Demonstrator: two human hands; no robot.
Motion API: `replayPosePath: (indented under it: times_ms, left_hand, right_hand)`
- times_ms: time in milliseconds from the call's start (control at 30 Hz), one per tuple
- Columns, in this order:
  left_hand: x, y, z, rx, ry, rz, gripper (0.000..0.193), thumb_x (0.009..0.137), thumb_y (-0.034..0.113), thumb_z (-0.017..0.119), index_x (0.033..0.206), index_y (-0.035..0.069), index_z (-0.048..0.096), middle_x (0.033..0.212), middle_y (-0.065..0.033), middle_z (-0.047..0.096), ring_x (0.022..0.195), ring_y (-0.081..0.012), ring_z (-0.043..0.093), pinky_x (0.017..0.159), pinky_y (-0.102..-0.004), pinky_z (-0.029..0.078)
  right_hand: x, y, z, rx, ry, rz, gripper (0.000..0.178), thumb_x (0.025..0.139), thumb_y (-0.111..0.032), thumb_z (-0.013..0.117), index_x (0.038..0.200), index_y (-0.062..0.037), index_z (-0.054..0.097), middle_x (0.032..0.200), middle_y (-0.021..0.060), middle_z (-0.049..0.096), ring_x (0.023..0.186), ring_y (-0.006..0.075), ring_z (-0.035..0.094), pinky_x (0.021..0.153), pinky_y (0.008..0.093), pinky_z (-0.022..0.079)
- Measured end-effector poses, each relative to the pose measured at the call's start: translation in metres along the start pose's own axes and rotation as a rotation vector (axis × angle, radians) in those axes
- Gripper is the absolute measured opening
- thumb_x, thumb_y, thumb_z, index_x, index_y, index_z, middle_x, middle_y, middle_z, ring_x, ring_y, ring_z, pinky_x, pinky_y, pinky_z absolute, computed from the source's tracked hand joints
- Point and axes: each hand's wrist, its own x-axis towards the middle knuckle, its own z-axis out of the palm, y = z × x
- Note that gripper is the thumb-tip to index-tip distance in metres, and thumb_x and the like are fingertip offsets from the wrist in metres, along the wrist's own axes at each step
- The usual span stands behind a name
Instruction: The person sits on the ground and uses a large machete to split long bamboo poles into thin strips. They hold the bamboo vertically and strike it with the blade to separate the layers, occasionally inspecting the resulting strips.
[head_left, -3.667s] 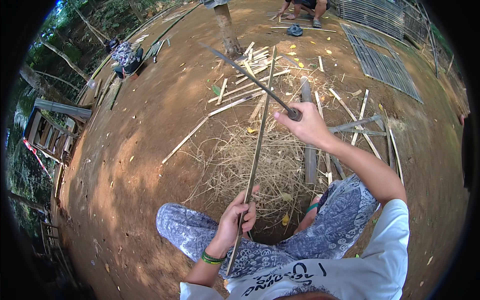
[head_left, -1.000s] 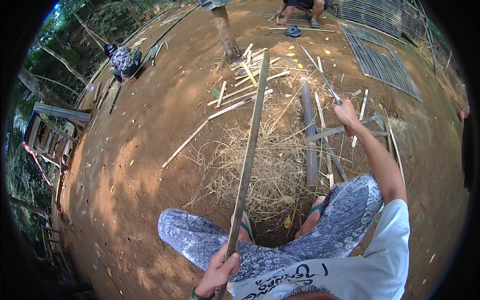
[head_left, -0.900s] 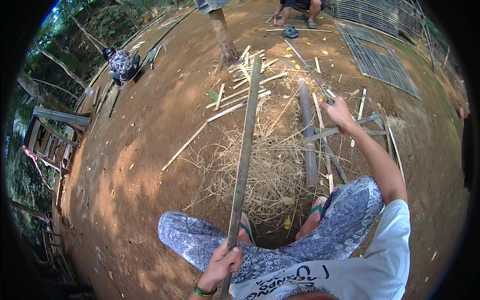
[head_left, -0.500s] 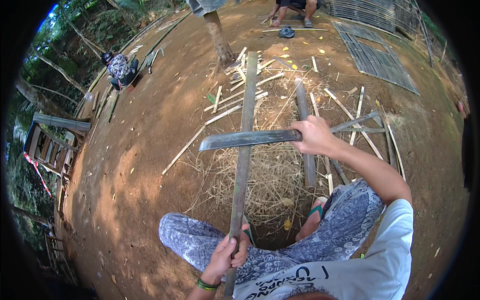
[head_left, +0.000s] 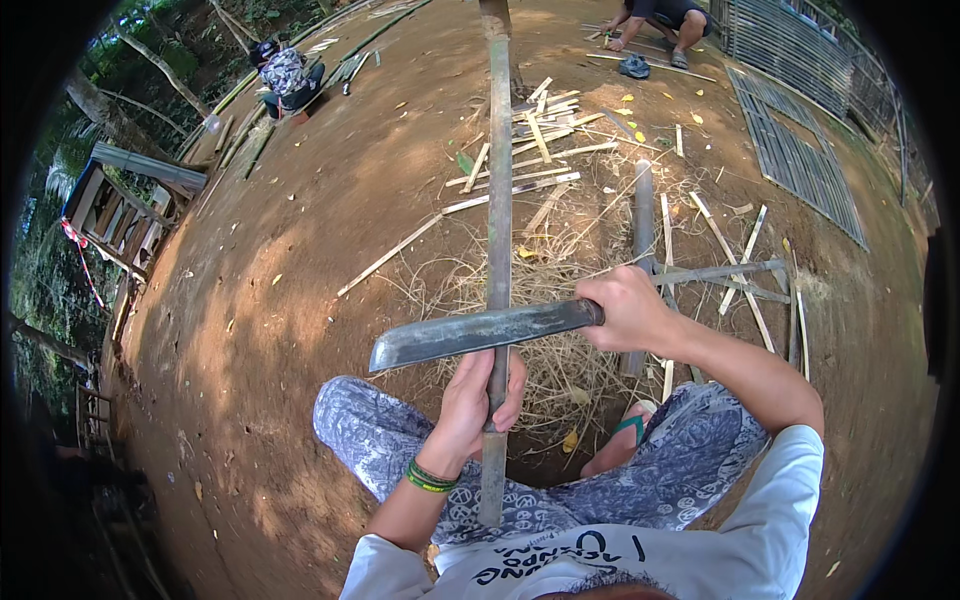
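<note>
My left hand (head_left: 477,405) is closed round the lower part of a long bamboo strip (head_left: 499,220), which points away from me. The strip's near end lies over my patterned trousers. In my right hand (head_left: 632,308) is the handle of a machete (head_left: 480,333). Its broad, dark blade lies crosswise over the strip, just beyond my left fingers, with the tip to the left. Whether the edge bites into the bamboo I cannot tell. Under the strip is a heap of pale shavings (head_left: 560,385) on the ground.
Beyond the heap lie several pale split pieces (head_left: 545,125). A thick bamboo length (head_left: 643,215) and crossed slats (head_left: 745,275) lie to the right. A tree trunk (head_left: 497,20) stands ahead. Two people (head_left: 287,75) crouch farther off, and a slatted bamboo panel (head_left: 800,150) lies at far right.
My left hand has moved up the strip, away from me, and the strip now stands more upright in view. The machete has come nearer to me, its blade turned flatter to view.
</note>
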Motion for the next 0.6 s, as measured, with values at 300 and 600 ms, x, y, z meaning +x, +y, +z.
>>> replayPosePath:
  times_ms: [300, 600]
  left_hand:
    - [0.014, 0.013, 0.032, 0.018, 0.008, 0.007, 0.048, 0.111, 0.033, 0.029, 0.156, 0.021, 0.018, 0.067, -0.0018, 0.046, 0.041, -0.0095, 0.043, 0.035, -0.0218, 0.039]
    - [-0.007, 0.011, 0.036, 0.015, -0.052, 0.017, 0.046, 0.111, 0.032, 0.027, 0.155, 0.018, 0.023, 0.063, -0.0006, 0.040, 0.035, -0.0079, 0.034, 0.031, -0.0218, 0.032]
  right_hand:
    - [0.003, -0.017, -0.004, 0.003, 0.039, -0.092, 0.011, 0.063, -0.016, 0.068, 0.067, -0.0078, 0.062, 0.055, 0.0124, 0.061, 0.050, 0.0340, 0.063, 0.050, 0.0468, 0.049]
    - [0.013, 0.007, -0.012, -0.141, 0.159, 0.086, 0.011, 0.068, -0.017, 0.067, 0.069, -0.0075, 0.063, 0.054, 0.0118, 0.062, 0.050, 0.0339, 0.063, 0.051, 0.0471, 0.051]
